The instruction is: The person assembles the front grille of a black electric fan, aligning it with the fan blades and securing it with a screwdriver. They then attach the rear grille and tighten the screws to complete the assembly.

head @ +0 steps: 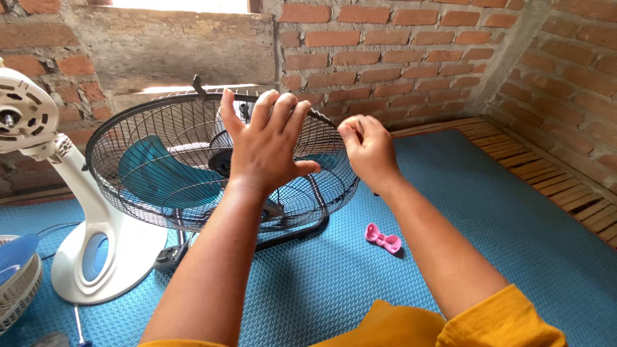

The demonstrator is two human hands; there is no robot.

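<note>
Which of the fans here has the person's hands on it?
The black fan with blue blades: both hands rest on its wire guard rim. The white fan stands untouched, bare of guard and blades.

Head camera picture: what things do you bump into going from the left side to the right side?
White fan stand → black fan cage → left hand → right hand → pink bow-shaped piece → wooden slats.
</note>
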